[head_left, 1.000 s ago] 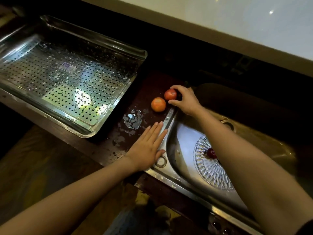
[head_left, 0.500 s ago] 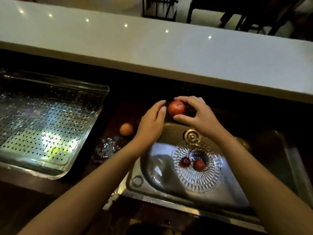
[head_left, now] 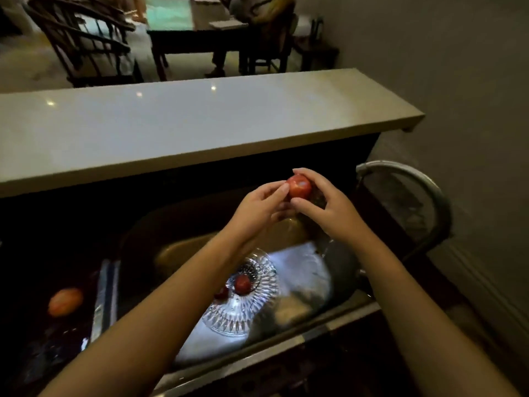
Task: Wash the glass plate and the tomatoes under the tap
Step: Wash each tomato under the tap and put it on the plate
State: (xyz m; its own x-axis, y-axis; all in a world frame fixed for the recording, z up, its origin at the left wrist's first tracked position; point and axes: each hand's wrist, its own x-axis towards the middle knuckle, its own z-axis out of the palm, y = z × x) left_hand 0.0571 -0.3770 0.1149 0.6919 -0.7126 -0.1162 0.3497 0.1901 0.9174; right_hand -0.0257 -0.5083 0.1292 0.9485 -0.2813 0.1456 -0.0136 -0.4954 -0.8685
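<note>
Both hands hold one red tomato [head_left: 299, 187] above the back of the sink [head_left: 303, 270]. My right hand [head_left: 326, 204] grips it from the right, and my left hand [head_left: 257, 207] touches it with the fingertips from the left. Below them a cut-glass plate [head_left: 252, 313] lies in the steel basin with two dark red tomatoes [head_left: 242, 284] on it; my left forearm partly covers one. An orange tomato [head_left: 65, 301] rests on the dark wet counter left of the sink. The curved tap [head_left: 406, 179] arches at the right; no water stream is visible.
A pale raised counter ledge [head_left: 186, 124] runs across behind the sink. Beyond it stand a dark table [head_left: 197, 30] and wooden chairs [head_left: 86, 44], with a seated person. A wall [head_left: 472, 81] closes the right side.
My right hand has lifted the red tomato from the counter and carried it right, over the sink. My left hand came off the sink rim and met the tomato. The view swung right.
</note>
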